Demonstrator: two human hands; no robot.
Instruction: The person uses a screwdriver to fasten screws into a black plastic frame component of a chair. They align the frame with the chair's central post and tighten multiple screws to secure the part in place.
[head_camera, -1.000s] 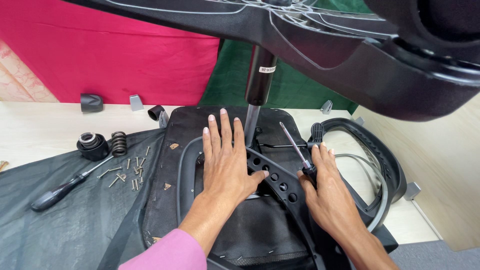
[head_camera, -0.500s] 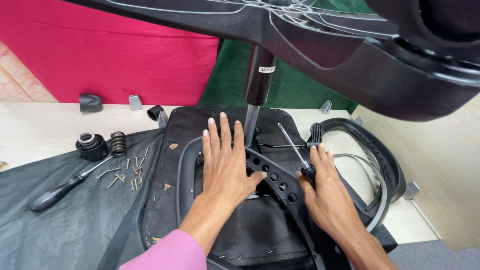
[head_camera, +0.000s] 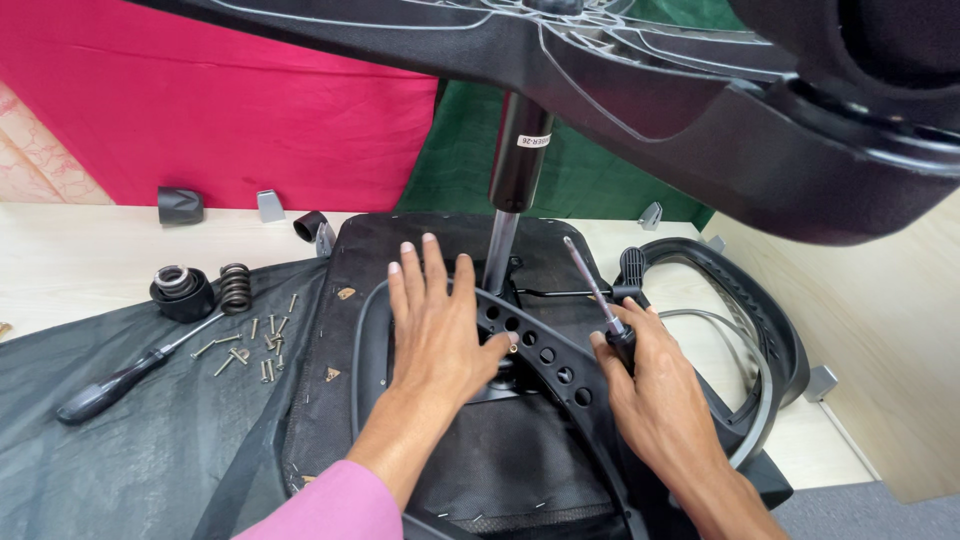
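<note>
The left hand lies flat and wide open, fingers spread toward twelve o'clock, pressing on the underside of an upturned chair seat and partly covering a black bracket with a row of round holes; what sits under the palm is hidden. The right hand, at about four o'clock from the left, is closed around the dark handle of a screwdriver, so most of the handle is covered and only the thin shaft shows, slanting up toward eleven o'clock. Its tip ends in the air near the metal post, and whether it touches anything cannot be made out. The post rises at twelve o'clock into a black cylinder and is lost behind the big chair base that crosses the top of the view and is cut off by the frame. At three o'clock lies an armrest loop, its lower part hidden by the right wrist. At nine o'clock, on grey cloth, lie a second screwdriver, loose screws, a spring and a round black cap.
</note>
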